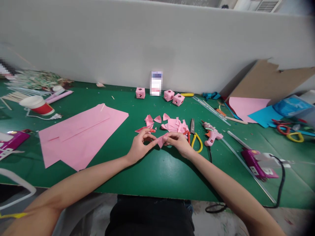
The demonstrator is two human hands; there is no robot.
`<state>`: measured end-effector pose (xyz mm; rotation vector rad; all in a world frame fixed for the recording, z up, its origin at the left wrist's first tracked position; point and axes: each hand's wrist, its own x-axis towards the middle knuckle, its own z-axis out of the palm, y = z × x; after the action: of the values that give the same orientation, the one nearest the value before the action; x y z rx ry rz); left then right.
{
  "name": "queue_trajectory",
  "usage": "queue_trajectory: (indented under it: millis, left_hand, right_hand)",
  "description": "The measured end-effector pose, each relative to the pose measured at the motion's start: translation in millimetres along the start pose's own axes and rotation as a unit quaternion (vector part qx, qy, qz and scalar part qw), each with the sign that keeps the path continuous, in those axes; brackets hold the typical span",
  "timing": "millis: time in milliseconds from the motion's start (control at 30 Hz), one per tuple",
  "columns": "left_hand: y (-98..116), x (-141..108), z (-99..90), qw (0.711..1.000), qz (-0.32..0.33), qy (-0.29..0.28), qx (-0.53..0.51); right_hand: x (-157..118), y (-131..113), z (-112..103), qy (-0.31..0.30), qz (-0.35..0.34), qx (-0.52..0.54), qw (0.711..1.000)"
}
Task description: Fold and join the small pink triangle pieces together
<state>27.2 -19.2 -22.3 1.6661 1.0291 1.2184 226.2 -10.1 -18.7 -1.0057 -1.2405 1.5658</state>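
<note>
Spreading under everything, the green counter [157, 178] carries paper and tools. Pink sheets [83, 134] overlap on its left; a careless sweep of the left forearm [98, 175] could crease their near corner. At the right lies a blue packet [292, 106], its contents unreadable. A red-and-white cup [36, 106] stands at the left, mouth up; I cannot tell what is in it, and a knock might tip it. The pink gun [213, 136] lies right of the scissors [192, 126]; if the right forearm [221, 183] snagged its cord [210, 154], it could swing round. The scissors' handles are near enough to the right hand [179, 144] to be bumped. Three pink cubes [169, 95] sit toward the back, dark openings in their sides, nothing visible inside. Scraps [174, 124] lie just beyond the fingers, where brushing knuckles could scatter them. Smallest is the pink piece [161, 141], between the right hand and the left hand [138, 147], near the counter's middle: each grip is pinched nearly closed on it, and too hard a squeeze might crumple it.
</note>
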Motion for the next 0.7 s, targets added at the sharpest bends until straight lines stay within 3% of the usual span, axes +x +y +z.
queue_trajectory:
  millis: [433,700]
  left_hand:
    - [9.4,2.5,-1.6,0.998,-0.063,-0.012,-0.012]
    - [6.2,2.1,-1.2,0.997,-0.058,-0.032,-0.038]
  right_hand:
    - [-0.5,2.6,-0.9,0.025,-0.003,0.028,0.999]
    - [-3.0,-3.0,0.9,0.022,0.001,0.048,0.999]
